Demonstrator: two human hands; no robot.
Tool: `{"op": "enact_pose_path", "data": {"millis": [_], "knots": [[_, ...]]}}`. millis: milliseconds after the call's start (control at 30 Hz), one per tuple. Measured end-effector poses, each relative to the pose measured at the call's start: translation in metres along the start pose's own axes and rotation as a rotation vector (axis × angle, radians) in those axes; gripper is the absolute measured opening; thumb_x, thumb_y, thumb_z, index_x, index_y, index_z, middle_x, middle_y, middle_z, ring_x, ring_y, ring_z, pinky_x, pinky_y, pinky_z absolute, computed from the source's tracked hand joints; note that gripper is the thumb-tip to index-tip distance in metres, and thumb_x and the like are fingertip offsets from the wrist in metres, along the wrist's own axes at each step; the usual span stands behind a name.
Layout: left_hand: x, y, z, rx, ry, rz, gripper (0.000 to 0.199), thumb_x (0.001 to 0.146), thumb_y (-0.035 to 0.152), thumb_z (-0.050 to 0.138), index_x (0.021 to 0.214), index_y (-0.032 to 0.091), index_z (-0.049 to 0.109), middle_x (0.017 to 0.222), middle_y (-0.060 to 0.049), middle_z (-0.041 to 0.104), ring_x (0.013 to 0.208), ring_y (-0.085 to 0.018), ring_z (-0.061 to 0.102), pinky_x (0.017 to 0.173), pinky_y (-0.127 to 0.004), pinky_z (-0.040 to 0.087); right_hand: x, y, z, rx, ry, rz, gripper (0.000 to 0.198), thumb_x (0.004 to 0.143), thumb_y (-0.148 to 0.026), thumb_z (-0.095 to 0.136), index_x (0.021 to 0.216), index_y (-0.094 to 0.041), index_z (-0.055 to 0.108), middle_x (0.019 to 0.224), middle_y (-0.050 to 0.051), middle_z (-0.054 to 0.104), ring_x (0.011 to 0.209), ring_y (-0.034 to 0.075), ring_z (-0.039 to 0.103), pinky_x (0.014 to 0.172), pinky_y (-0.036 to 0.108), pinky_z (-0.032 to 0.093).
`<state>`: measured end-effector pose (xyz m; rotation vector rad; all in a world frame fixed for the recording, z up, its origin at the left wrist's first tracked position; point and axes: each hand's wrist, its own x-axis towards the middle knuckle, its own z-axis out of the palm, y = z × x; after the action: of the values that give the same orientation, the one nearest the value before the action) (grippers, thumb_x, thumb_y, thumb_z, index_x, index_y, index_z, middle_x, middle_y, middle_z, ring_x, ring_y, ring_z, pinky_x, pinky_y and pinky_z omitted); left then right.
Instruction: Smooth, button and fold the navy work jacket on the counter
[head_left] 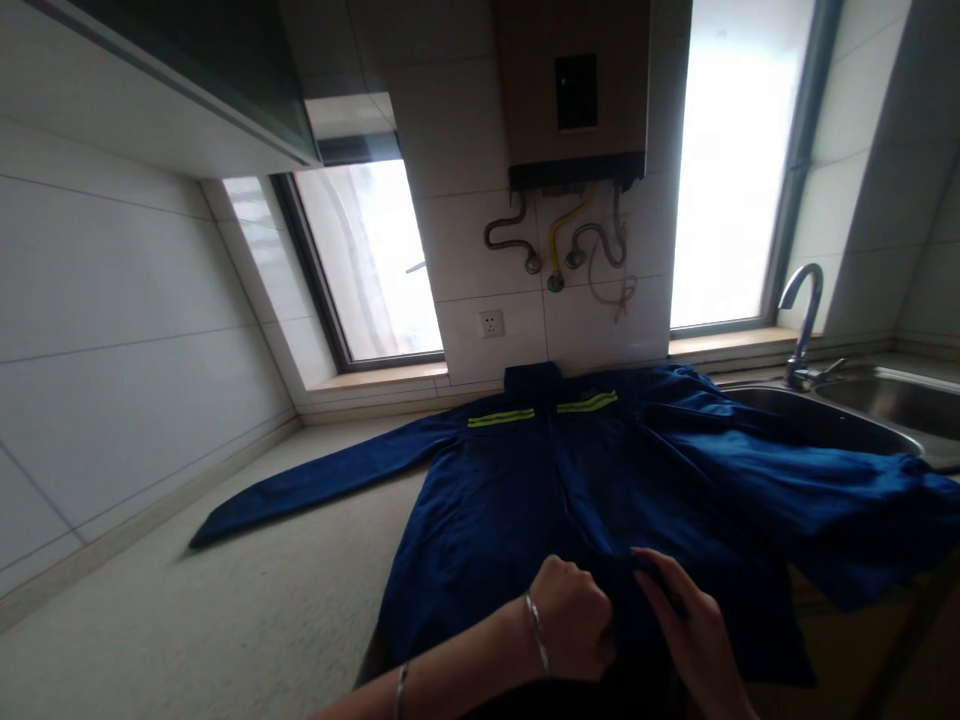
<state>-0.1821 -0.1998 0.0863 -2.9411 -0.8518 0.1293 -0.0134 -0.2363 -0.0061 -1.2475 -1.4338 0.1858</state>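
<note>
A dark blue work jacket (487,500) with yellow-green stripes on its chest lies spread over the counter, collar towards the wall. One sleeve stretches out to the left; the other lies bunched on the right, beside the sink. At the lower front of the jacket my left hand (574,615) is closed in a fist around its cloth, a silver bracelet on the wrist. Just right of it, my right hand (690,620) pinches the jacket's front edge between thumb and fingers. The exact grip of the left fingers is hidden behind the hand.
The pale countertop (247,610) runs along the left. At the right is a steel sink (885,405) with a curved faucet (804,310). A water heater (574,90) with pipes hangs on the tiled wall between two windows. A cabinet (172,90) overhangs the upper left.
</note>
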Motion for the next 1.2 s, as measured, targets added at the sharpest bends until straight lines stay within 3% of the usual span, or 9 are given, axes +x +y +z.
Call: {"op": "enact_pose_path", "data": {"millis": [133, 200, 333, 500, 633, 867, 1033, 1133, 1200], "knots": [[0.0, -0.011, -0.013, -0.258, 0.347, -0.085, 0.029, 0.079, 0.04, 0.057, 0.098, 0.019, 0.063, 0.09, -0.004, 0.067, 0.076, -0.017, 0.064, 0.066, -0.027, 0.051, -0.001, -0.003, -0.002, 0.018, -0.039, -0.07, 0.021, 0.087, -0.029, 0.053, 0.107, -0.023, 0.057, 0.099, 0.0, 0.069, 0.088, 0.014, 0.066, 0.076, 0.017, 0.053], [0.0, -0.016, -0.013, -0.357, 0.437, -0.072, 0.036, 0.079, 0.04, 0.06, 0.11, 0.022, 0.06, 0.1, -0.003, 0.065, 0.082, -0.014, 0.063, 0.069, -0.023, 0.05, -0.002, -0.007, -0.002, 0.019, -0.069, -0.088, 0.02, 0.088, -0.028, 0.052, 0.107, -0.023, 0.057, 0.101, 0.001, 0.068, 0.088, 0.014, 0.066, 0.076, 0.018, 0.053], [0.003, -0.023, -0.007, -0.468, 0.454, 0.035, 0.022, 0.086, 0.029, 0.053, 0.102, 0.023, 0.066, 0.096, -0.002, 0.065, 0.082, -0.011, 0.061, 0.073, -0.019, 0.048, 0.0, -0.014, -0.001, 0.01, -0.094, -0.092, 0.02, 0.089, -0.027, 0.052, 0.107, -0.024, 0.057, 0.102, 0.002, 0.068, 0.086, 0.014, 0.066, 0.074, 0.017, 0.052], [0.005, -0.024, -0.003, -0.631, 0.51, 0.043, 0.023, 0.089, 0.03, 0.049, 0.098, 0.02, 0.068, 0.09, -0.003, 0.064, 0.073, -0.008, 0.059, 0.068, -0.017, 0.047, 0.006, -0.018, 0.002, 0.025, -0.057, -0.101, 0.022, 0.088, -0.027, 0.052, 0.11, -0.024, 0.056, 0.104, 0.002, 0.067, 0.09, 0.014, 0.066, 0.079, 0.018, 0.052], [0.006, -0.023, 0.002, -0.671, 0.594, 0.078, 0.023, 0.088, 0.029, 0.051, 0.099, 0.019, 0.068, 0.091, -0.004, 0.064, 0.073, -0.008, 0.059, 0.068, -0.017, 0.047, 0.007, -0.019, 0.005, 0.062, -0.004, -0.066, 0.02, 0.087, -0.03, 0.053, 0.105, -0.022, 0.056, 0.097, 0.002, 0.069, 0.082, 0.014, 0.067, 0.07, 0.017, 0.053], [0.008, -0.021, 0.007, -0.57, 0.58, 0.103, 0.028, 0.091, 0.03, 0.044, 0.109, 0.02, 0.063, 0.097, -0.005, 0.063, 0.08, -0.011, 0.059, 0.072, -0.02, 0.049, 0.003, -0.013, 0.009, 0.083, 0.035, 0.015, 0.022, 0.084, -0.036, 0.056, 0.099, -0.021, 0.061, 0.089, 0.002, 0.07, 0.076, 0.015, 0.068, 0.065, 0.017, 0.053], [0.002, -0.015, -0.003, -0.15, 0.491, 0.151, 0.053, 0.086, 0.021, 0.04, 0.138, 0.015, 0.031, 0.131, -0.014, 0.046, 0.111, -0.023, 0.05, 0.079, -0.031, 0.051, 0.006, -0.003, 0.002, 0.056, 0.145, 0.125, 0.026, 0.08, -0.041, 0.06, 0.093, -0.02, 0.066, 0.081, 0.001, 0.07, 0.066, 0.014, 0.066, 0.057, 0.016, 0.052], [0.002, -0.015, 0.003, 0.059, 0.493, 0.164, 0.044, 0.085, 0.024, 0.039, 0.128, 0.013, 0.042, 0.117, -0.015, 0.056, 0.1, -0.024, 0.057, 0.071, -0.034, 0.052, 0.011, -0.001, -0.003, 0.059, 0.209, 0.193, 0.029, 0.078, -0.043, 0.061, 0.095, -0.02, 0.065, 0.075, 0.001, 0.069, 0.058, 0.014, 0.063, 0.045, 0.016, 0.047], [0.004, -0.015, 0.014, 0.116, 0.375, 0.269, 0.029, 0.086, 0.028, 0.039, 0.107, 0.017, 0.055, 0.09, -0.008, 0.066, 0.08, -0.02, 0.062, 0.063, -0.031, 0.05, 0.015, -0.002, -0.006, 0.079, 0.222, 0.225, 0.031, 0.078, -0.045, 0.062, 0.094, -0.019, 0.065, 0.068, 0.0, 0.066, 0.05, 0.012, 0.057, 0.04, 0.016, 0.043]]}}
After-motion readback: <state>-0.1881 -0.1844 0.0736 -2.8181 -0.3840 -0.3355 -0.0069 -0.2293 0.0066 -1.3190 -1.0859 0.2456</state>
